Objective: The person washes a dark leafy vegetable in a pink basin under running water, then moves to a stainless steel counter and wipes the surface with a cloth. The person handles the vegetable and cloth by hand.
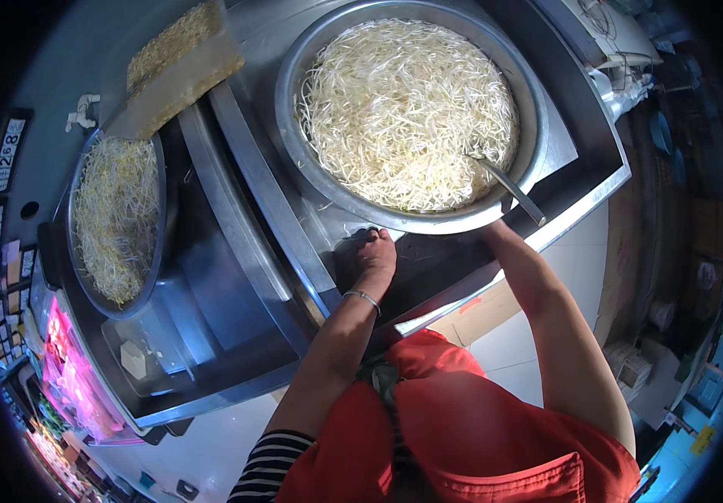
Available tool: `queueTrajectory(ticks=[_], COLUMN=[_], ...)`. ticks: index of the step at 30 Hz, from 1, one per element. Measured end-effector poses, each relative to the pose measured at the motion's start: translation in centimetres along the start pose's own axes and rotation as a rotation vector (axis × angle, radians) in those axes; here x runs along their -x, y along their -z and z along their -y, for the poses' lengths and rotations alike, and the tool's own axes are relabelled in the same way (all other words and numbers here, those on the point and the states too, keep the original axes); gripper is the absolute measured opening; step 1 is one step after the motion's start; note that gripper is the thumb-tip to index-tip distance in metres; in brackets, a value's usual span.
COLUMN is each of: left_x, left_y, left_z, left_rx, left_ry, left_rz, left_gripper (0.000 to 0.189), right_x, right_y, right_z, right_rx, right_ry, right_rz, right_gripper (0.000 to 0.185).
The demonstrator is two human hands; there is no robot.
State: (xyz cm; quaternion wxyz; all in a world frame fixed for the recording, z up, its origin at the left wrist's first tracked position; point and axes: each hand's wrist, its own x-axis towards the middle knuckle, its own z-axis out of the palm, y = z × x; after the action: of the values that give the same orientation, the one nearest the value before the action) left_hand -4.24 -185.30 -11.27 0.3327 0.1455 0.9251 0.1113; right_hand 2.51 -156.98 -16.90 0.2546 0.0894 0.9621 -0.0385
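A wide metal basin (292,135) full of bean sprouts (412,113) stands before me on a stainless-steel counter. A metal-handled utensil (515,188) leans on its near right rim, its far end buried in the sprouts. Just below the basin's near rim is my left hand (378,253), with its fingers curled. Whether it grips anything I cannot tell, as dark shadow lies around it. My right forearm (547,295) reaches to the near right rim, and the right hand is hidden beneath it.
To the left, an oval-looking metal basin (116,220) holds more sprouts. Beyond it stands a translucent bin (173,94) of small yellowish pieces. A metal divider (236,201) runs between the basins. A pale block (133,359) lies at the lower left. The counter's raised edge (578,204) is at right.
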Motion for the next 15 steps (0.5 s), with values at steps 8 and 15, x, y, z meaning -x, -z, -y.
queueTrajectory(ticks=[8,15], left_x=[4.0,13.7], left_y=[4.4,10.7], left_z=[-0.8,5.9], left_rx=[-0.009,0.401], left_ry=[-0.256,-0.605], left_rz=[0.031,0.027], left_gripper=[0.019,0.021], right_x=[1.6,1.2], right_y=[-5.5,1.7], right_z=[14.8,17.0], right_rx=[-0.465,-0.804], right_ry=[0.817,0.250], right_rz=[-0.195,0.013], right_gripper=[0.036,0.023])
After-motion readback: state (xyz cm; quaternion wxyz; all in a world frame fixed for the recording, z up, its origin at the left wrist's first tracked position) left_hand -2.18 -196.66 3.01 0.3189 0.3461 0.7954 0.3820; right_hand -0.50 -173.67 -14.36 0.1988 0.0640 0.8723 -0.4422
